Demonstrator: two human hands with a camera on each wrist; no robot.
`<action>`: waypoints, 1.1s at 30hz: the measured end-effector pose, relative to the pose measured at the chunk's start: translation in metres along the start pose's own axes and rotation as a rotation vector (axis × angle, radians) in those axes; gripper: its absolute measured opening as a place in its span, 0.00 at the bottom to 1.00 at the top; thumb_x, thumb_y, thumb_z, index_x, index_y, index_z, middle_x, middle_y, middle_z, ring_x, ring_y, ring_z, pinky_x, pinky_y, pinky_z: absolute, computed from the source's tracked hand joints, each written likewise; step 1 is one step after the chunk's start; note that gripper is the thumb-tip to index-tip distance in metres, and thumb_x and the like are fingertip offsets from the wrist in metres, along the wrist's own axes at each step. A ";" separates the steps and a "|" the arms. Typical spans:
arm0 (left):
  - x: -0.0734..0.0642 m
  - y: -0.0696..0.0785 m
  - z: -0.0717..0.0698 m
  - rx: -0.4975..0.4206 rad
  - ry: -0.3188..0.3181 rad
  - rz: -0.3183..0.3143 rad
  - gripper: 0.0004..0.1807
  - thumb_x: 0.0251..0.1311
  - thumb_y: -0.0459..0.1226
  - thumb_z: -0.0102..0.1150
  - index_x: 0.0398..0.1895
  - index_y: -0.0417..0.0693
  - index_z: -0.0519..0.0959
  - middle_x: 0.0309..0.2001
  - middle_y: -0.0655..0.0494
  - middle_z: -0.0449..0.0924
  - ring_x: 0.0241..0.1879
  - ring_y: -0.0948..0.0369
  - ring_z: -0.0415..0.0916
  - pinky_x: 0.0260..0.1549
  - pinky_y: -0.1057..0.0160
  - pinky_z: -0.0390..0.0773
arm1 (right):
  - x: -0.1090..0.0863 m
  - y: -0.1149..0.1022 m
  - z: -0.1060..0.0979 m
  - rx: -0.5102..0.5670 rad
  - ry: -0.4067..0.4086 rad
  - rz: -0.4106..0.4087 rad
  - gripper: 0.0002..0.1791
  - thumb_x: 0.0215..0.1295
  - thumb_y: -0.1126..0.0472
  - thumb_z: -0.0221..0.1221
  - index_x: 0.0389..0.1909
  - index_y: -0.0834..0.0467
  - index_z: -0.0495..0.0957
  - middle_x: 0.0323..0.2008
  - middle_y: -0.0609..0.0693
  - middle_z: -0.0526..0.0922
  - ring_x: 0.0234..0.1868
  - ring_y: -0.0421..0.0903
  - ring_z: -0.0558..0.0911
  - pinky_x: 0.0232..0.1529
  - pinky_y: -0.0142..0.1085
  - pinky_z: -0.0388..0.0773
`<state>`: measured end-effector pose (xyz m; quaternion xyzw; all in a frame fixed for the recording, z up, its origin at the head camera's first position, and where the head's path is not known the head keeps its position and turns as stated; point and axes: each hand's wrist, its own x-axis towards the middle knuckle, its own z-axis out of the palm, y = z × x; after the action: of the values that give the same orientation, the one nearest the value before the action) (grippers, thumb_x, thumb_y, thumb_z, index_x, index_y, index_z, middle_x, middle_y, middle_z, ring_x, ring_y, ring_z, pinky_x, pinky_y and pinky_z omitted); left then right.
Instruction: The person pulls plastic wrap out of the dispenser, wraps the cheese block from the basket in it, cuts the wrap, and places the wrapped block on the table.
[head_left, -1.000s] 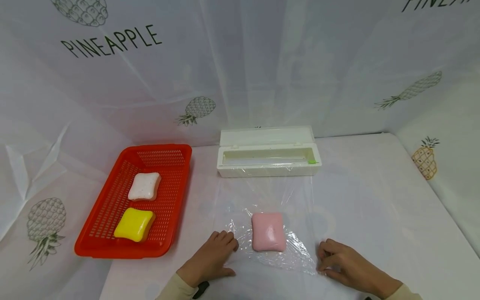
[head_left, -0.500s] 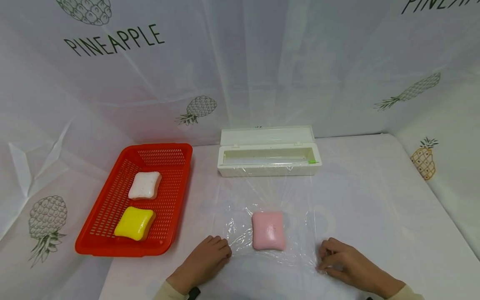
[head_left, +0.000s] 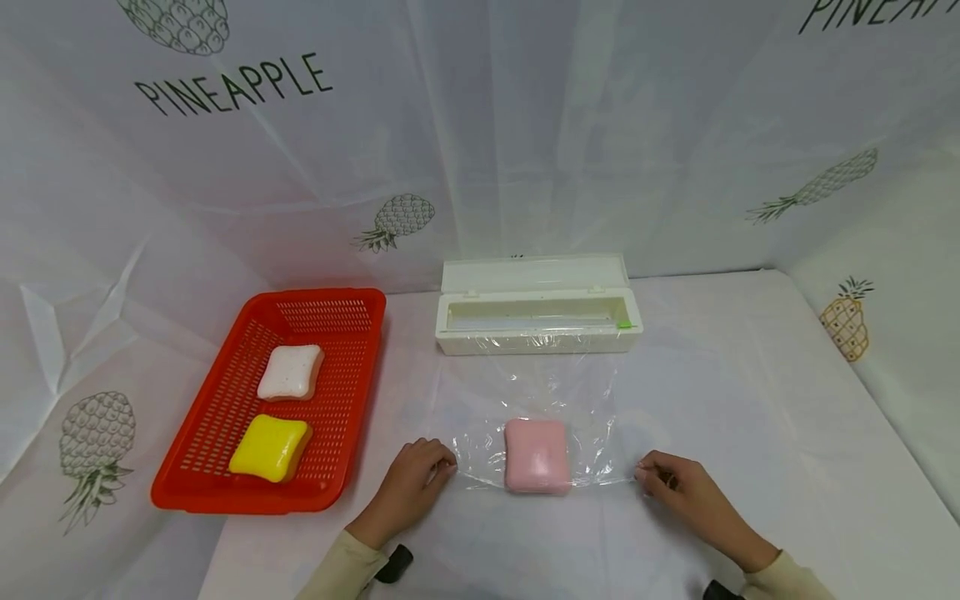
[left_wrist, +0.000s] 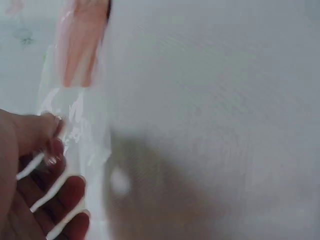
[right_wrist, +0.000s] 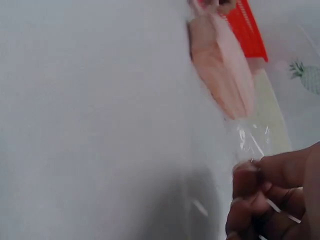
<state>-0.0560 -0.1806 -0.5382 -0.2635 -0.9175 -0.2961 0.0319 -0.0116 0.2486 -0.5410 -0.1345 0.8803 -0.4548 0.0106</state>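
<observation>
A pink bar of soap [head_left: 537,457] lies on the table with clear plastic wrap [head_left: 480,450] about it, the wrap's near edge crossing the soap. My left hand [head_left: 411,485] pinches the wrap's left corner between thumb and forefinger, as the left wrist view shows. On the other side my right hand [head_left: 686,500] pinches the right corner with curled fingers. From both hands the sheet runs back to a white wrap dispenser box [head_left: 540,342], whose lid stands raised. The soap [left_wrist: 82,45] is blurred in the left wrist view.
At the left stands a red perforated basket [head_left: 352,417] holding a white soap [head_left: 290,372] and a yellow soap [head_left: 270,448]. A pineapple-print sheet [head_left: 525,150] hangs behind the table. A green slider [head_left: 625,324] sits at the dispenser's right end.
Both hands have moved away from the body toward the soap, and the wrap's near edge has come up and back with them to the soap. The basket and dispenser stay in place.
</observation>
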 end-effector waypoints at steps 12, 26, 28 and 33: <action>0.005 0.022 0.003 0.142 0.012 -0.002 0.15 0.56 0.34 0.78 0.44 0.53 0.84 0.44 0.62 0.80 0.47 0.60 0.75 0.49 0.55 0.74 | -0.003 -0.036 0.010 -0.451 0.162 0.003 0.14 0.59 0.70 0.70 0.45 0.57 0.85 0.39 0.43 0.81 0.33 0.37 0.76 0.31 0.36 0.76; 0.032 0.065 0.046 0.555 -0.021 0.380 0.23 0.52 0.54 0.80 0.45 0.61 0.80 0.45 0.65 0.76 0.50 0.61 0.75 0.55 0.61 0.74 | 0.038 -0.044 0.076 -0.483 0.146 -0.557 0.26 0.51 0.58 0.75 0.54 0.56 0.84 0.58 0.51 0.85 0.58 0.52 0.81 0.58 0.44 0.74; 0.032 0.065 0.047 0.548 -0.025 0.373 0.19 0.56 0.52 0.78 0.45 0.62 0.81 0.45 0.65 0.77 0.49 0.61 0.75 0.55 0.61 0.74 | 0.040 -0.041 0.077 -0.478 0.166 -0.576 0.18 0.63 0.57 0.68 0.53 0.57 0.85 0.56 0.51 0.86 0.56 0.52 0.81 0.58 0.44 0.73; 0.033 0.065 0.046 0.505 -0.029 0.355 0.12 0.64 0.48 0.73 0.47 0.60 0.83 0.44 0.64 0.82 0.50 0.61 0.77 0.56 0.60 0.75 | 0.043 -0.039 0.077 -0.485 0.205 -0.615 0.26 0.88 0.50 0.40 0.50 0.58 0.87 0.51 0.49 0.87 0.53 0.51 0.82 0.57 0.43 0.73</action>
<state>-0.0471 -0.0951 -0.5343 -0.4076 -0.9021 -0.0446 0.1344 -0.0337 0.1551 -0.5498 -0.3441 0.8774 -0.2268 -0.2457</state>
